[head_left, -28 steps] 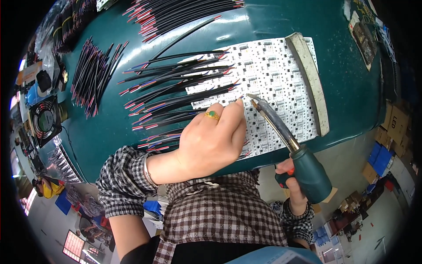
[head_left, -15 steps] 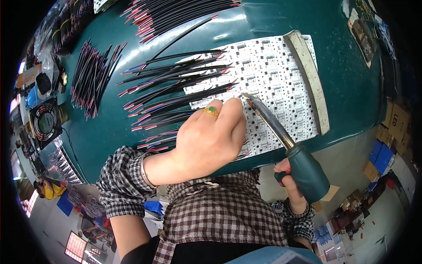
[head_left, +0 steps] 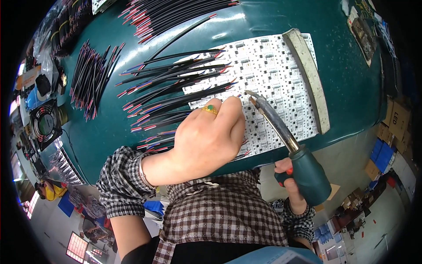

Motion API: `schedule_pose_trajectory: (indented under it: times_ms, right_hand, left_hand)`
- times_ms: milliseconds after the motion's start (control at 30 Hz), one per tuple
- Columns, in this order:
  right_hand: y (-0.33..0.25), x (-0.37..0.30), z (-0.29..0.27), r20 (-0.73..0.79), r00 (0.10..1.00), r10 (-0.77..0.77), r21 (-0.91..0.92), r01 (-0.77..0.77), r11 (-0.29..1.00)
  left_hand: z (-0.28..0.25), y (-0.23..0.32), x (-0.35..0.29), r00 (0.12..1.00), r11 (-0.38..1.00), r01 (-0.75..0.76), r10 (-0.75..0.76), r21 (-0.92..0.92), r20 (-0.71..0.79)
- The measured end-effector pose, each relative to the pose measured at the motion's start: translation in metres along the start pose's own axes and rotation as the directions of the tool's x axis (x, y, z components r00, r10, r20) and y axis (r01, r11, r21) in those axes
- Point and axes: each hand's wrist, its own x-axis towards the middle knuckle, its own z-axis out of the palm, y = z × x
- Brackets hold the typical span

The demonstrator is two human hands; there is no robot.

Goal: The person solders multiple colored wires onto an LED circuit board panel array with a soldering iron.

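My left hand [head_left: 209, 132], a green-stoned ring on one finger, is closed in a pinch over a white circuit board panel [head_left: 268, 61]. From its fingertips a small coloured wire end of a cable shows; the rest of that cable is hidden under the hand. Wrapped round a green-handled soldering iron [head_left: 311, 176] is my right hand [head_left: 292, 185], its thumb by a red trigger. The iron's tip sits just right of the pinched wire end, over the panel. Several black cables [head_left: 176, 99] with red, white and blue ends lie with their right ends on the panel.
A grey-white bar [head_left: 307, 75] lies across the panel's right side. Bundled cables [head_left: 184, 17] lie at the back, and a loose pile [head_left: 94, 79] at the left. A small fan [head_left: 45, 123] stands at the left edge. Cardboard boxes [head_left: 393, 119] are beyond the table, right.
The soldering iron has shifted slightly to the right, its tip moving a little off the wire end. My left hand has stayed nearly in place.
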Motion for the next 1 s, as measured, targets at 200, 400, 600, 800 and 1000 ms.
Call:
schedule_pose_trajectory:
  times_ms: [200, 400, 600, 800, 1000]
  right_hand:
    - [-0.004, 0.001, 0.001, -0.025, 0.999, 0.041, 0.071, -0.040, 0.997]
    - [0.002, -0.002, 0.000, -0.026, 0.998, 0.051, 0.088, -0.049, 0.995]
    - [-0.002, -0.001, 0.004, -0.064, 0.994, 0.084, 0.310, -0.060, 0.949]
    - [0.001, -0.004, 0.000, -0.025, 0.992, 0.123, 0.352, -0.106, 0.930]
    - [0.003, -0.006, 0.002, -0.066, 0.993, 0.101, 0.350, -0.072, 0.934]
  left_hand:
    - [0.000, 0.000, 0.000, 1.000, 1.000, 0.021, -0.021, -0.006, 0.007]
    - [-0.001, -0.001, 0.001, 0.999, 0.998, 0.029, -0.028, -0.049, 0.018]
    - [-0.006, -0.010, 0.005, 0.997, 0.997, 0.016, -0.010, -0.072, 0.081]
    - [-0.014, -0.024, 0.010, 0.984, 0.986, -0.131, 0.141, -0.098, 0.106]
    - [-0.017, -0.038, 0.023, 0.960, 0.947, -0.237, 0.262, -0.217, 0.097]
